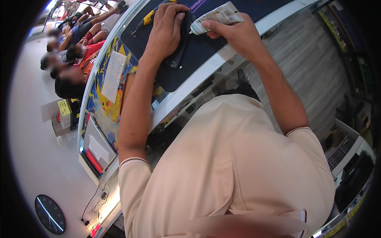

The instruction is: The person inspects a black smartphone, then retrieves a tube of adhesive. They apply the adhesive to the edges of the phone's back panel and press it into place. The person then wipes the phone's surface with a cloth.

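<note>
The landmark here is the dark mat lying on the white-edged bench. The left hand rests palm down on a black flat device that lies on that mat, its fingers spread and curled over the device's far edge, pressing it in place. The left forearm runs straight up from the lower part of the view to the mat, elbow only slightly bent.

The right hand is raised just above the mat's right part, clamped around a small white squeeze tube. The thumb and fingers pinch the tube's body, and its nozzle end points left toward the black device, close to the left hand's fingertips. The right forearm comes in at a slant from the right, with the wrist bent inward.

The two hands are near each other but not touching.

Just beyond the left hand, at the mat's far left edge, lies a yellow-handled screwdriver. Left of the mat, a second, brightly coloured cartoon mat covers the bench, with a pale keyboard on it. Seated people are further left.
</note>
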`<state>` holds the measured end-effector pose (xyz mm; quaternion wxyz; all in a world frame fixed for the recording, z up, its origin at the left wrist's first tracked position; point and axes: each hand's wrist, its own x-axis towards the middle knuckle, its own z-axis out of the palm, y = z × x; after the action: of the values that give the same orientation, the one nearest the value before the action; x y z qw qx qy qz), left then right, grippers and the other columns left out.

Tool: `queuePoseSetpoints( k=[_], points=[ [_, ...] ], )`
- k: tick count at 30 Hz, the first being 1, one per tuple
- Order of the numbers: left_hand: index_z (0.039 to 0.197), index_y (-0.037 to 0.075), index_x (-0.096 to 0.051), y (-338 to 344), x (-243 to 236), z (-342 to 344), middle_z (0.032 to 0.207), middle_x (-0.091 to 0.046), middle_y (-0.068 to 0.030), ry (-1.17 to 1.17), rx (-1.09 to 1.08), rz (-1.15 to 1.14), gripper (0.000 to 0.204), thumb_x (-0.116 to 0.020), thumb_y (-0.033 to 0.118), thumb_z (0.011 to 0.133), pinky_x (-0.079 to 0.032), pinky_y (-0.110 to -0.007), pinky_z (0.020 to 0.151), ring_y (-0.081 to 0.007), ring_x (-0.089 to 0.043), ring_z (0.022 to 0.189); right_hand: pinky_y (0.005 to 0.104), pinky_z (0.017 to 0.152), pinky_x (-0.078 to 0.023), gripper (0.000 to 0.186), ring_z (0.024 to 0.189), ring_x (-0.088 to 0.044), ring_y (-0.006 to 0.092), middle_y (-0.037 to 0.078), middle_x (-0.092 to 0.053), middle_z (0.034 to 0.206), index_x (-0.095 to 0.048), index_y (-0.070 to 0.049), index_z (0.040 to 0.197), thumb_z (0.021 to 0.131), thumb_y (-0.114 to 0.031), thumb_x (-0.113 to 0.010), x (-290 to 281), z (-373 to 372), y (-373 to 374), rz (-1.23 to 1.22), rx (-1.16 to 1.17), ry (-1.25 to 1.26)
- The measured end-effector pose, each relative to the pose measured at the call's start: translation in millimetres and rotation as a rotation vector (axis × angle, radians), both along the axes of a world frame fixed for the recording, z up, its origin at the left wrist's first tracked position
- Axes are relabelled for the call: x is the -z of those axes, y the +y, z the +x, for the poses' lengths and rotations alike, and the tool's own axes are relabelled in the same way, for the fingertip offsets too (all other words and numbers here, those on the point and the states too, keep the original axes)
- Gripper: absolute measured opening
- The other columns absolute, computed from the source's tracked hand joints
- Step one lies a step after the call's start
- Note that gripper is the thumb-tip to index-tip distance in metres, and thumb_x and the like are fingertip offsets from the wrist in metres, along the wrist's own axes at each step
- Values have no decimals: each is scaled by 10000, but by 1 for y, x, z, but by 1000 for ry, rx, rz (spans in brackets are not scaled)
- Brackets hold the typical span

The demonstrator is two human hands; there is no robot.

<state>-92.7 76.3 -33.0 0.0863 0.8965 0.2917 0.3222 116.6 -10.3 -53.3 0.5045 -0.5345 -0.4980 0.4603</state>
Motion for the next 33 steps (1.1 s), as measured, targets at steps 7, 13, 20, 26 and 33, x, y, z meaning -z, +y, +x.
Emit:
queuePoseSetpoints(
  k=[7, 13, 20, 26, 33],
  points=[
    [1178, 19, -604, -8, -13, 4, 1189, -570, -211, -18, -26, -134, 174, -498, 71, 1051, -408, -445, 1083, -389, -542, 1200, 271, 760, -584, 322, 789, -733, 135, 97, -786, 899, -788, -2, 1078, 917, -279, -823, 0, -1, -1, 61, 37, -73],
    [1182, 23, -606, -7, -12, 4, 1190, -567, -213, -21, -18, -131, 175, -498, 74, 1053, -410, -443, 1085, -391, -541, 1198, 272, 744, -576, 307, 774, -739, 133, 91, -790, 885, -792, -15, 1095, 927, -272, -808, 4, -5, -2, 69, 28, -89],
    [1184, 16, -604, -8, -14, 3, 1192, -563, -211, -28, -21, -150, 178, -499, 74, 1053, -414, -444, 1080, -388, -541, 1194, 273, 726, -569, 290, 754, -726, 135, 81, -769, 839, -784, -34, 1067, 936, -292, -789, -10, -5, 1, 63, 57, -72],
    [1182, 14, -603, -7, -14, 3, 1185, -561, -204, -23, -28, -172, 175, -501, 78, 1054, -412, -438, 1078, -383, -541, 1195, 229, 549, -504, 344, 627, -628, 81, 44, -717, 829, -741, -22, 1047, 1062, -343, -617, -31, -1, 4, -51, 76, 263],
    [1183, 13, -599, -4, -11, 2, 1184, -560, -200, -10, -23, -167, 174, -500, 79, 1056, -408, -443, 1083, -386, -540, 1194, 223, 397, -367, 435, 458, -513, 88, 86, -722, 831, -710, -5, 1020, 1112, -356, -470, -22, 16, 26, 126, 232, 422]
  ],
)
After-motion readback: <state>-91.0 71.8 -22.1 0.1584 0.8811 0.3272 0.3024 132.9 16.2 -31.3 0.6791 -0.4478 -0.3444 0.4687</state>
